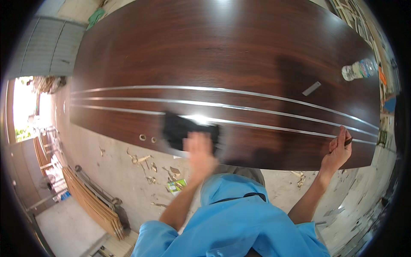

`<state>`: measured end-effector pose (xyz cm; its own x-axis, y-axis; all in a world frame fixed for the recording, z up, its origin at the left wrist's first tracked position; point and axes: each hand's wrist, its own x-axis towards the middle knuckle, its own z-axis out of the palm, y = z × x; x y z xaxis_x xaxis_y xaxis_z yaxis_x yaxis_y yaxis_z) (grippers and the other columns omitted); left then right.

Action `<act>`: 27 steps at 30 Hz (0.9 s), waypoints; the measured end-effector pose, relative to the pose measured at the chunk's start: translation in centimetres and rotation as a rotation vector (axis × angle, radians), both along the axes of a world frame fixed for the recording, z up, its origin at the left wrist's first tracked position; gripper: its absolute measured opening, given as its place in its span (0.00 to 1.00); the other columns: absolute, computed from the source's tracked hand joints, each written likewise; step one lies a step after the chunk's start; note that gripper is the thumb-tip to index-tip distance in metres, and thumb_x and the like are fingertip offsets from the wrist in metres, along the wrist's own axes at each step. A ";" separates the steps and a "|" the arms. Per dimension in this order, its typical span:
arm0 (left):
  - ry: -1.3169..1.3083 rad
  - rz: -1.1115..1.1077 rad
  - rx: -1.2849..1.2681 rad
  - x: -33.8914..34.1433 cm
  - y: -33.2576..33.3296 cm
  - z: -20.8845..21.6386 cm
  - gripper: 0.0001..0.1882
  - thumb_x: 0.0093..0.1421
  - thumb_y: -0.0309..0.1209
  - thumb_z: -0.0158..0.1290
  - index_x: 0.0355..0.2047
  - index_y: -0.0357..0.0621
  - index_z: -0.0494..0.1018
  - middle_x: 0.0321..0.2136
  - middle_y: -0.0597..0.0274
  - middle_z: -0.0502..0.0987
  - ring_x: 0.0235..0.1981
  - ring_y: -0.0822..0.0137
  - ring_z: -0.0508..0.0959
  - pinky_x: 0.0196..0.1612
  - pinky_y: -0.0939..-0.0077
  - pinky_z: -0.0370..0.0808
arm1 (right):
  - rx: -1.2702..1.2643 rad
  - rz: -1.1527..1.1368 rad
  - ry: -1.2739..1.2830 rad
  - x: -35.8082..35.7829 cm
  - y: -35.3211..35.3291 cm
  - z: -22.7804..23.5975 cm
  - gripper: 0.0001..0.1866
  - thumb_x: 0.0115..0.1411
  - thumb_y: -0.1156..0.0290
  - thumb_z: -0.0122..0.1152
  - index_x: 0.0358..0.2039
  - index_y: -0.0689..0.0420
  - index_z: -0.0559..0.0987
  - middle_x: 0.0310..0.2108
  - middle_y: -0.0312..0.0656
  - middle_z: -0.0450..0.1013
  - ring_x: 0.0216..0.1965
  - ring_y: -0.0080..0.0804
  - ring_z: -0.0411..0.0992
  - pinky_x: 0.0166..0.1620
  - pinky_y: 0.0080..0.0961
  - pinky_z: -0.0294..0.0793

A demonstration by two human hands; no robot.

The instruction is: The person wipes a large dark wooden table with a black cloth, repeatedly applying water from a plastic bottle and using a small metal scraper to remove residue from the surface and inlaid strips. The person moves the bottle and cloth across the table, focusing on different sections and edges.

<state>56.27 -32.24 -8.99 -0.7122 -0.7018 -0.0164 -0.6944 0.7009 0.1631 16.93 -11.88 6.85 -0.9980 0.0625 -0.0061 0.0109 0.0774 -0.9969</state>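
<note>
A large, glossy, dark brown wood-grain panel lies flat in front of me. Three thin silver strips run lengthwise along it. My left hand presses on a black cloth that covers part of the nearest strip. Both hand and cloth are smeared by motion. Near the right end of the panel, my right hand is closed beside the strips, its raised fingertips at the nearest strip. A small dark object shows in its grip; its kind cannot be made out.
A clear plastic bottle lies on its side at the far right of the panel, near a short grey metal piece. Two round holes sit by the near edge. Scraps litter the floor; stacked brown boards stand at left.
</note>
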 end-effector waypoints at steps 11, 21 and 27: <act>0.706 -0.606 0.156 -4.8 4.6 4.2 0.17 0.66 0.35 0.54 0.53 0.45 0.79 0.50 0.57 0.80 0.50 0.58 0.81 0.53 0.60 0.77 | 0.244 -0.012 0.202 5.4 -5.8 5.0 0.11 0.76 0.64 0.60 0.51 0.57 0.80 0.31 0.28 0.73 0.25 0.11 0.62 0.26 0.12 0.58; 0.417 0.339 -0.081 18.6 -15.1 1.4 0.34 0.57 0.21 0.53 0.67 0.37 0.71 0.63 0.43 0.75 0.66 0.42 0.72 0.70 0.47 0.63 | 0.675 0.219 -0.066 17.2 7.2 -7.7 0.13 0.77 0.63 0.55 0.48 0.59 0.82 0.23 0.39 0.76 0.25 0.28 0.75 0.30 0.27 0.73; 0.352 0.021 -0.098 9.3 -17.5 3.6 0.40 0.56 0.24 0.61 0.71 0.41 0.67 0.65 0.38 0.70 0.66 0.39 0.69 0.70 0.50 0.62 | 0.978 0.121 0.164 17.2 10.0 -11.6 0.14 0.75 0.67 0.54 0.57 0.53 0.79 0.27 0.46 0.80 0.29 0.48 0.81 0.34 0.40 0.77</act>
<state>65.59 -49.75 -5.37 -0.6476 -0.7023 0.2956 -0.6220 0.7113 0.3273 34.10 -1.92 -4.72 -0.9818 -0.1357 0.1326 -0.1836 0.8563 -0.4828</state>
